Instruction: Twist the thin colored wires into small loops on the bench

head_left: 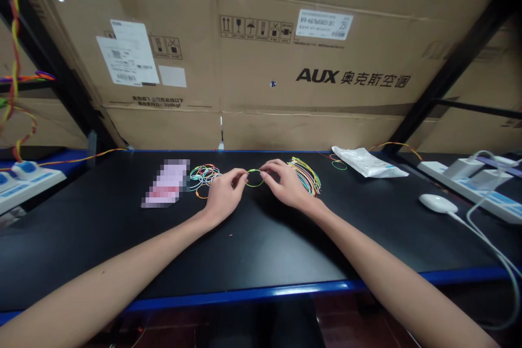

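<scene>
My left hand (222, 193) and my right hand (285, 182) meet over the black table (261, 239), each pinching one side of a thin green loop (255, 184). A pile of coloured loops (204, 176) lies just left of my left hand. A bundle of coloured loops (308, 175) rests against the back of my right hand; whether that hand grips it I cannot tell.
A blurred pink packet (167, 184) lies left of the loops. A clear plastic bag (367, 162) is at the back right. A white device (438, 204) with a cable and power strips (468, 185) sit at right. Cardboard boxes (261, 65) wall the back.
</scene>
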`<state>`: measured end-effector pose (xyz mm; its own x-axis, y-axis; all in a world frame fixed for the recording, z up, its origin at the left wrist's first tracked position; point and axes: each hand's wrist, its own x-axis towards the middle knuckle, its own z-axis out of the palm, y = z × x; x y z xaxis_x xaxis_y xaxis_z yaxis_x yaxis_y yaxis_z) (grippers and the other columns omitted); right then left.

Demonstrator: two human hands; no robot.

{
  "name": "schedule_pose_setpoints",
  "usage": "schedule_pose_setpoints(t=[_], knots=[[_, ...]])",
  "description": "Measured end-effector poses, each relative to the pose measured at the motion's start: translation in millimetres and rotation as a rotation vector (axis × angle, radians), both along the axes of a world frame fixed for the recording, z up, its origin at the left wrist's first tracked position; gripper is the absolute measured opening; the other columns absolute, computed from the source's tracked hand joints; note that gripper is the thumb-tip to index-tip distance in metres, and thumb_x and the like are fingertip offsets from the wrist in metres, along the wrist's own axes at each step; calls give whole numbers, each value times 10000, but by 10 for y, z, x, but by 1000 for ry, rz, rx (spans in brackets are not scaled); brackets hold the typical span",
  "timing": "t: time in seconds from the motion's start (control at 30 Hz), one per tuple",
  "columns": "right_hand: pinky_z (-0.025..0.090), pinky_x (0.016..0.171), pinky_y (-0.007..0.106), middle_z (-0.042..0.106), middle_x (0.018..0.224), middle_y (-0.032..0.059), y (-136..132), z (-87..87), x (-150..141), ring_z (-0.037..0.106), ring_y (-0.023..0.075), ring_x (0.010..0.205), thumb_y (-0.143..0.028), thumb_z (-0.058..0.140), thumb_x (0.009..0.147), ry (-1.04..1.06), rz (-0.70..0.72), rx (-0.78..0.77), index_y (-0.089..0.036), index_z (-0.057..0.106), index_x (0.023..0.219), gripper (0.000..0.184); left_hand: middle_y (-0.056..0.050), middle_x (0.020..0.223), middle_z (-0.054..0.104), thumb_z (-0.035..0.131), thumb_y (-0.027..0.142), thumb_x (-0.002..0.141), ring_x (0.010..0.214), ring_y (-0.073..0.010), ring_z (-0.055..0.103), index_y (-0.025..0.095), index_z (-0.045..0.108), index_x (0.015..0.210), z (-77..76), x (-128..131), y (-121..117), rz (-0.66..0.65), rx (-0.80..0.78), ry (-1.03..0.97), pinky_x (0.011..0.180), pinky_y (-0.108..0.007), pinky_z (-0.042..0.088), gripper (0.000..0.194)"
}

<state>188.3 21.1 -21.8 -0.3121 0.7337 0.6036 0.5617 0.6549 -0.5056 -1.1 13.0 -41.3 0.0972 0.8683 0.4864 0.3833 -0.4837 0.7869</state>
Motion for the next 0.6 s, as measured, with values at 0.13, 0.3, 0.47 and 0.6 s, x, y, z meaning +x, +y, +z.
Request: schedule_pose_setpoints(t=[0.13,0.3,0.47,0.6], knots=[[470,775,309,663,933,78,-46,21,-30,613,175,846,-221,546,876,5,94,-16,-176,681,880,142,-41,871,674,575,313,850,823,-209,573,259,701,934,-11,-30,-11,44,116,201,801,-300,388,161],[465,764,306,695,867,62,8,-21,-20,621,179,816,-263,557,864,13,166,-233,-169,702,842,174,-58,906,673,555,299,866,853,-220,570,263,706,968,-28,-29,-28,17,229,260,839,-330,389,186],[449,789,301,705,855,53,58,-27,7,613,182,823,-321,571,842,159,296,-416,-154,714,804,222,-77,1044,646,512,267,889,981,-225,571,207,624,1105,-35,-6,-27,-3,337,399,898,-373,428,250],[433,782,306,709,841,54,74,2,36,603,181,809,-363,609,802,305,231,-522,-152,730,804,243,-110,1248,540,553,262,862,1147,-246,508,171,466,1275,-29,8,-30,-34,410,513,973,-412,426,432]])
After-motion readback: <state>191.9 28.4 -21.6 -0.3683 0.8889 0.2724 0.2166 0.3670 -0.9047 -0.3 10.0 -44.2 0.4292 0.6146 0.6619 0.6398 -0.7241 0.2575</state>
